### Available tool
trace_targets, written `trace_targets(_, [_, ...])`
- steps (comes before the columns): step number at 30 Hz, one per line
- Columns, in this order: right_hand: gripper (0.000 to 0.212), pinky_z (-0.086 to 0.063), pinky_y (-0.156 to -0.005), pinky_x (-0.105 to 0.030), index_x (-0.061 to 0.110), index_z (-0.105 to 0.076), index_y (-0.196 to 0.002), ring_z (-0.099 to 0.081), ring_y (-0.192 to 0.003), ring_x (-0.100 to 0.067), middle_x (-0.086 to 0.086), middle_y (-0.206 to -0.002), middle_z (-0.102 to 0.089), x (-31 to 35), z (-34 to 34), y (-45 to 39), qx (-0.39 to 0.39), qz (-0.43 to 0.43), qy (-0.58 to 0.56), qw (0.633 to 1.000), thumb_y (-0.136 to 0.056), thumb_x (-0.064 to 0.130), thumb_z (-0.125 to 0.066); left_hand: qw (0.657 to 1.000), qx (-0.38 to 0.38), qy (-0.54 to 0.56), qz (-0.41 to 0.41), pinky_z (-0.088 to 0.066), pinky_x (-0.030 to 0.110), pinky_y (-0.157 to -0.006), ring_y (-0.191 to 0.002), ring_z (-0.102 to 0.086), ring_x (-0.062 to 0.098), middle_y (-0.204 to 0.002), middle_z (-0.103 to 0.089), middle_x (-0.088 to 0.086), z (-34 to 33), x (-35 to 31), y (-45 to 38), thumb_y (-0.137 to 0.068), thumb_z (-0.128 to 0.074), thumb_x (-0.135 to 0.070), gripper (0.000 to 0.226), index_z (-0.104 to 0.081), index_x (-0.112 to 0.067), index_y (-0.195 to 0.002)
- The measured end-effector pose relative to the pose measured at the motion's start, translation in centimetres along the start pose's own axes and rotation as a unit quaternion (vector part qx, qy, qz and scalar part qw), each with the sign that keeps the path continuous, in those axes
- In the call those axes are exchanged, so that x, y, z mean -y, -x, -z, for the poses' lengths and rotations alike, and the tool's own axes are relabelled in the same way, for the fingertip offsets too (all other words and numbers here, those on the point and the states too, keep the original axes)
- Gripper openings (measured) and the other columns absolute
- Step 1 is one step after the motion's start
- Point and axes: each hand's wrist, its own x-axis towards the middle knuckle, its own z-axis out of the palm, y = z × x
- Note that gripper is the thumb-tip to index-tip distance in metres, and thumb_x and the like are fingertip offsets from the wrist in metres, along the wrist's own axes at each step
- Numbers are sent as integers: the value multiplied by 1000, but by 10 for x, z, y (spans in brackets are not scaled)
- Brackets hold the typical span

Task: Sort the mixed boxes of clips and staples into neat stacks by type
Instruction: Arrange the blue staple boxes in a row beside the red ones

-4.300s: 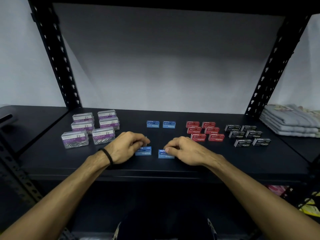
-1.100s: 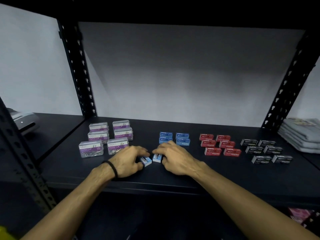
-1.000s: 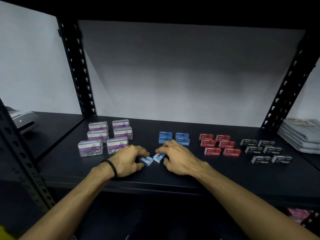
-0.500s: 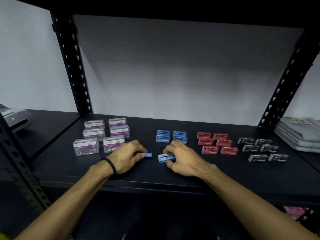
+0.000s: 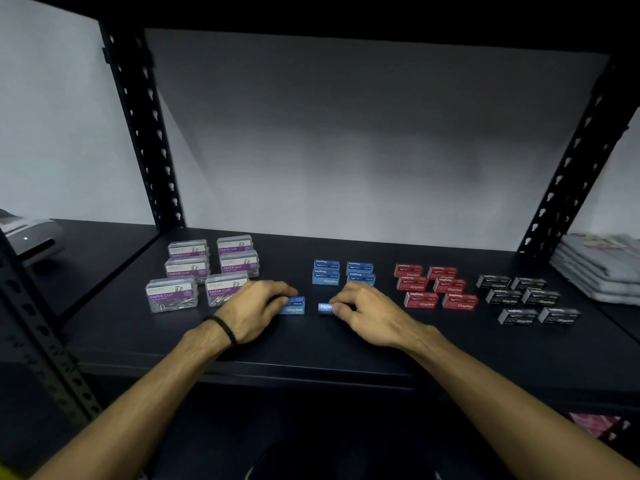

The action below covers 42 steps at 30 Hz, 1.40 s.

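On the dark shelf [image 5: 346,355], my left hand [image 5: 254,313] grips one blue staples box [image 5: 294,306] lying flat, label up. My right hand [image 5: 367,313] grips a second blue staples box [image 5: 325,307], mostly hidden under the fingers. Both boxes rest on the shelf, a small gap between them. Behind them stand more blue staples boxes [image 5: 343,273] in two short stacks. Clear paper clip boxes [image 5: 204,271] with purple labels sit at the left. Red staples boxes [image 5: 434,285] and black staples boxes [image 5: 526,299] lie in rows at the right.
Black perforated uprights [image 5: 145,133] frame the shelf bay on both sides, with another shelf overhead. Folded grey cloths [image 5: 599,268] lie at the far right. A grey device [image 5: 31,237] sits on the neighbouring shelf at the left.
The two front blue boxes, tilted and almost touching a second ago, have been turned flat and drawn apart, my hands still on them.
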Motion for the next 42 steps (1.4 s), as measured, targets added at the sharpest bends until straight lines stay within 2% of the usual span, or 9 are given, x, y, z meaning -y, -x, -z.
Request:
trace_targets(10, [34,-37,-93,-19,15,-62,-129,-54,-116,-9,2,-129,-61,-4,2,0,-32,-6,-50,998,-104,26,-42,1000,-6,-2,4,-42,15,-90,-109,-61,7,-119,-67,-8,-2,6,-1,-96,-55,-25,28,-65,-21,-122])
trace_targets(13, [33,-38,-91,-18,17,-60,-131,-54,-110,-6,5,-129,-60,-5,1,0,-31,-14,-61,998,-102,28,-48,1000,-3,-5,7,-45,17,-89,-105,-61,6,-118,-67,-8,-2,6,0,-94,-59,-26,29,-65,-21,-122])
trace_targets(16, [35,-37,-85,-18,19,-61,-129,-49,-98,-2,9,-120,-59,-5,0,-1,-31,-21,-41,998,-96,31,-60,1000,4,-10,12,-48,20,-87,-98,-61,5,-116,-67,-8,-1,5,0,-91,-63,-27,31,-64,-22,-122])
trace_targets(20, [15,-32,-65,-12,19,-68,-105,-48,-76,0,17,-87,-50,-5,0,0,-46,-30,-28,998,-91,26,-66,1000,9,-22,10,-50,24,-87,-96,-60,5,-113,-67,-9,-1,3,-2,-92,-63,-25,28,-64,-23,-120])
trace_targets(23, [6,-39,-57,-19,21,-67,-95,-52,-64,-2,11,-75,-57,-6,5,3,-49,-54,-60,996,-90,23,-65,1000,12,-28,-1,-47,20,-85,-93,-59,2,-110,-68,-9,-3,2,-5,-92,-61,-22,25,-66,-23,-116])
trace_targets(26, [6,-45,-57,-19,24,-66,-93,-59,-65,-6,7,-76,-65,-8,11,7,-59,-78,-91,991,-87,24,-66,999,15,-30,-4,-45,18,-85,-99,-62,6,-111,-69,-9,-6,-1,-11,-92,-61,-23,24,-65,-23,-116])
trace_targets(29, [6,-55,-65,-28,24,-65,-87,-65,-71,-9,6,-78,-69,-10,13,11,-91,-92,-122,984,-83,21,-68,999,21,-30,-7,-48,22,-87,-101,-62,7,-112,-68,-8,-9,-7,-18,-93,-60,-22,25,-65,-24,-117])
trace_targets(34, [8,-55,-65,-32,20,-67,-90,-63,-67,-11,2,-76,-68,-12,16,10,-107,-101,-126,981,-84,16,-69,999,27,-20,-9,-49,24,-88,-100,-62,8,-111,-69,-8,-14,-14,-27,-93,-60,-21,23,-65,-23,-115])
trace_targets(42, [5,-46,-56,-19,22,-68,-90,-62,-64,-5,8,-73,-67,-17,10,12,-85,-111,-132,981,-86,21,-71,999,38,-15,-8,-51,28,-90,-101,-61,7,-113,-67,-8,-15,-16,-31,-93,-60,-21,23,-65,-23,-115])
